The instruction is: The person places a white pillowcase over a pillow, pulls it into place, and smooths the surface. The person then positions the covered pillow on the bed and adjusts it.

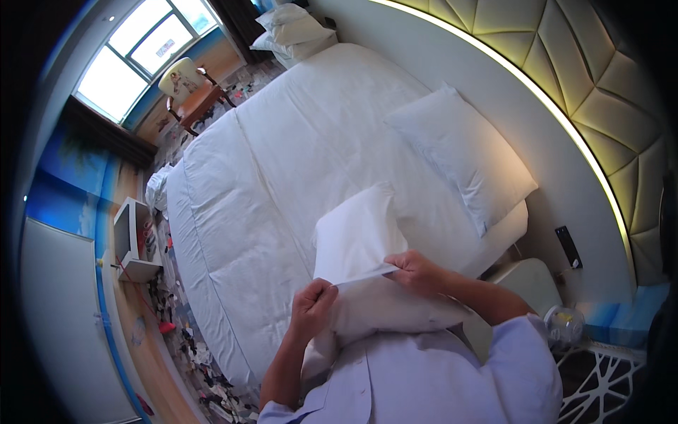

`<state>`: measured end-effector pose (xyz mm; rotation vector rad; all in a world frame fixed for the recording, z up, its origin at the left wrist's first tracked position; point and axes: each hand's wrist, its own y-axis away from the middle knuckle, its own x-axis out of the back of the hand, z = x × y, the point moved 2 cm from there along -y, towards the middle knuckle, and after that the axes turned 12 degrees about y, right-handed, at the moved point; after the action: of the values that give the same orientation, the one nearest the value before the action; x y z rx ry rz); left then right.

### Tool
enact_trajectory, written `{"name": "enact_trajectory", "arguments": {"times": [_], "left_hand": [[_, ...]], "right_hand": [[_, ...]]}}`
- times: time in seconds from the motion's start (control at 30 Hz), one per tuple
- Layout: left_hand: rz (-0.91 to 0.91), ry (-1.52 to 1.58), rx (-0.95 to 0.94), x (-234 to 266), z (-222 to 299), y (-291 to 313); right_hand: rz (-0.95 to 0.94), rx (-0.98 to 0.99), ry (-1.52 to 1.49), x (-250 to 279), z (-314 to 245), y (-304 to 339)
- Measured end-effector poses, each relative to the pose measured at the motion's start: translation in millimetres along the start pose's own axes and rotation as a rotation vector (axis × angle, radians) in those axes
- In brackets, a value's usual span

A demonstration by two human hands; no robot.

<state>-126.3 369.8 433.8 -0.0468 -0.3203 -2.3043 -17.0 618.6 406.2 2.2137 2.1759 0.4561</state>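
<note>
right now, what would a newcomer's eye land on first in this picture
Probably the broad white bed filling the middle, with a white pillow lying towards its right side. Close after come the left hand and right hand at lower centre, both gripping the edge of a white pillowcase. The glowing light strip also stands out, curving beside the padded wall panel at upper right.

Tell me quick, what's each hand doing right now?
Left hand: closed, holding the edge of a white pillowcase.
Right hand: closed, holding the same edge farther to the right.
</note>
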Motion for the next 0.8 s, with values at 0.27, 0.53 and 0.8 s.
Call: {"name": "enact_trajectory", "arguments": {"times": [0.27, 0.53, 0.8], "left_hand": [[-0.030, 0.006, -0.022, -5, -21, 1], [-0.032, -0.552, -0.362, -15, -52, 7], [0.371, -0.564, -0.125, 29, -119, 13]], "right_hand": [[-0.186, 0.010, 0.257, 2, 20, 5], [-0.184, -0.038, 0.446, 1, 26, 20], [-0.026, 0.004, 0.544, -7, 25, 18]]}}
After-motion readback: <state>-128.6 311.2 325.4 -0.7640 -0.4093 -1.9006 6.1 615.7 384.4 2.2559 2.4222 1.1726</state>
